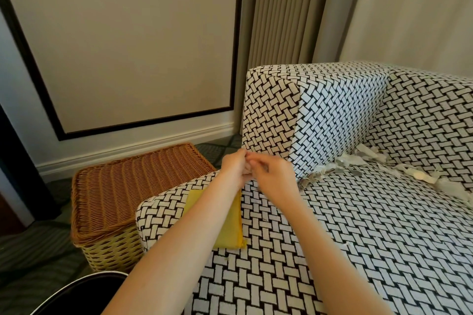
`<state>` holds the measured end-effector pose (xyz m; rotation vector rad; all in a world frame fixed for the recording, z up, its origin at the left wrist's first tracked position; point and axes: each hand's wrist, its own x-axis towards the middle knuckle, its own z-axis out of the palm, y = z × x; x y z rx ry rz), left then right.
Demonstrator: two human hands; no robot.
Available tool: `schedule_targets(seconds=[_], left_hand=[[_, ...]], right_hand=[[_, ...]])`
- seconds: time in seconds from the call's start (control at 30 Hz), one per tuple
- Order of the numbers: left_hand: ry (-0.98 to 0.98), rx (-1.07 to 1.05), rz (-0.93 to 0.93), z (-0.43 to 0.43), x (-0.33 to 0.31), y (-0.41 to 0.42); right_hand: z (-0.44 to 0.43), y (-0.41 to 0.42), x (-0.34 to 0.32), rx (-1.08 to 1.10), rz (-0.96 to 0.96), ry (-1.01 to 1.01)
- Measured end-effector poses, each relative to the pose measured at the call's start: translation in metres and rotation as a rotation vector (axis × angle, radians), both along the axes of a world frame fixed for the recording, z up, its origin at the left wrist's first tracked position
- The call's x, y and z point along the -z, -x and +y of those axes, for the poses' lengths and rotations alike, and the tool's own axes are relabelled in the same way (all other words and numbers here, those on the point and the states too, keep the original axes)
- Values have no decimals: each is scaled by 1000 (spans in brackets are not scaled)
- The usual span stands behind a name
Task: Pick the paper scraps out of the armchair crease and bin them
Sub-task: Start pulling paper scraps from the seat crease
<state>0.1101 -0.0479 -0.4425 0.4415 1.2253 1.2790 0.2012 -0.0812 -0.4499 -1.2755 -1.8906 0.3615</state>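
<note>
Pale paper scraps point(355, 161) lie along the crease between the seat and the left arm and back of the black-and-white woven armchair point(358, 225). More scraps point(435, 181) trail to the right along the back crease. My left hand point(234, 166) and my right hand point(272, 174) meet above the seat's front left corner, fingers curled, pinching a small whitish scrap point(247, 170) between them. The dark round rim of a bin point(84, 289) shows at the bottom left.
A wicker basket with a closed lid point(128, 186) stands on the floor left of the armchair. A yellow cloth point(230, 225) lies on the seat under my left forearm. Wall panel and curtains rise behind.
</note>
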Motion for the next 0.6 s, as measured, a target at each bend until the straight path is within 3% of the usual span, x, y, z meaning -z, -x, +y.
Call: schedule_targets(seconds=[0.1, 0.23, 0.37, 0.53, 0.6], left_hand=[[-9, -46, 15, 8, -1, 9], [-10, -82, 249, 18, 18, 16], [-10, 56, 527, 22, 25, 20], [20, 406, 1172, 24, 19, 12], [33, 475, 1326, 24, 16, 14]], right_hand=[[6, -13, -8, 70, 92, -3], [6, -7, 12, -20, -351, 217], [11, -5, 18, -56, -373, 346], [21, 3, 23, -92, -346, 470], [28, 6, 21, -89, -365, 525]])
